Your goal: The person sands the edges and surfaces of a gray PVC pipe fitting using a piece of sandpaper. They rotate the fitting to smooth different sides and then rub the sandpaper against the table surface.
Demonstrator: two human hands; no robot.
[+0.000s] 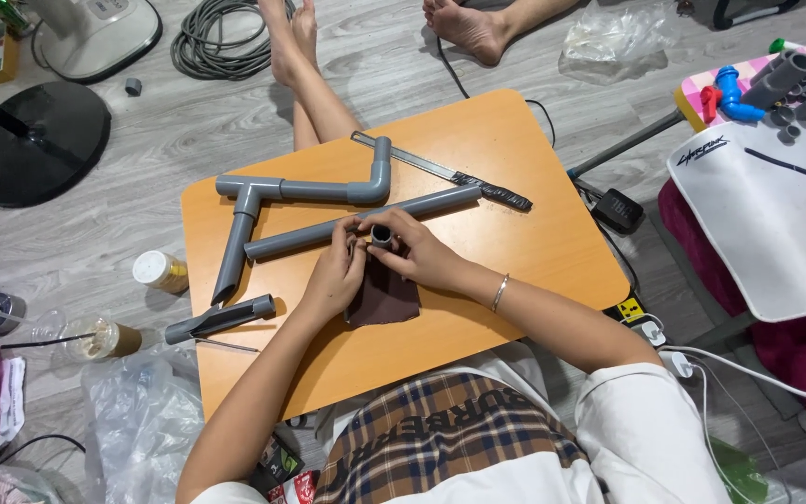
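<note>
Over the small orange table, my two hands meet on a short grey pipe fitting, its open end facing up. My right hand grips the fitting from the right. My left hand pinches at its left side, above a dark brown sheet of sandpaper lying on the table. A long grey pipe lies just beyond my fingers. Further back sits a joined assembly of grey pipes with a tee and an elbow.
A short cut grey pipe lies at the table's left edge. A hacksaw blade with a taped handle rests at the back. Another person's bare feet are beyond the table. Jars, plastic bags, a fan base and coiled cable lie left; more fittings right.
</note>
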